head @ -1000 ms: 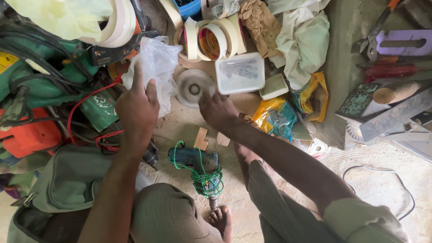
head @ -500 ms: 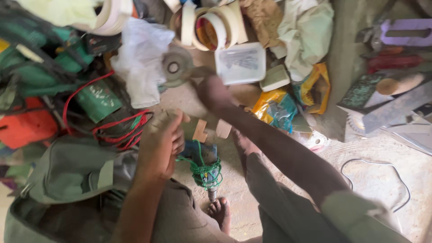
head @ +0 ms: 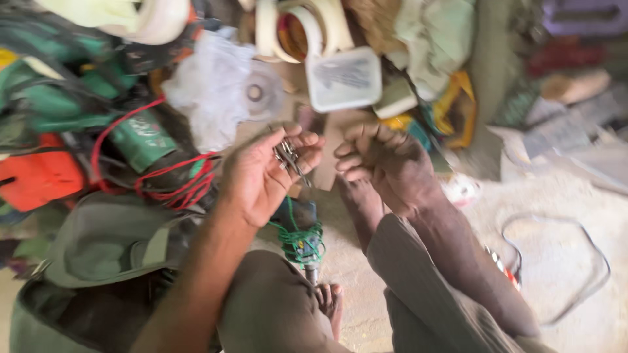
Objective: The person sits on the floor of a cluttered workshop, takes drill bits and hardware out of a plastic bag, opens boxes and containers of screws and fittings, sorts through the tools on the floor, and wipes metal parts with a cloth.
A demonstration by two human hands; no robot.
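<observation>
My left hand point(head: 261, 175) is raised palm-up above my knee, its fingers curled around a small bunch of thin metal pieces point(head: 286, 155). Close to its right, my right hand point(head: 383, 160) hangs with fingers bent inward and nothing visible in it. Under both hands a green power drill point(head: 299, 236) wrapped in green cord lies on the sandy floor between my legs, its tip beside my bare foot point(head: 330, 302). A round grey disc point(head: 256, 92) lies further off on crumpled clear plastic.
A clear plastic box point(head: 345, 78) and rolls of tape point(head: 297, 29) sit at the top. Green tools with red cable point(head: 171, 176) pile up on the left above a khaki bag point(head: 108, 245). A loose black cable point(head: 556, 261) loops on the sand at right.
My left hand drew back from the tool pile and turned palm-up with the metal pieces in it. My right hand pulled back from the disc and box toward the left hand.
</observation>
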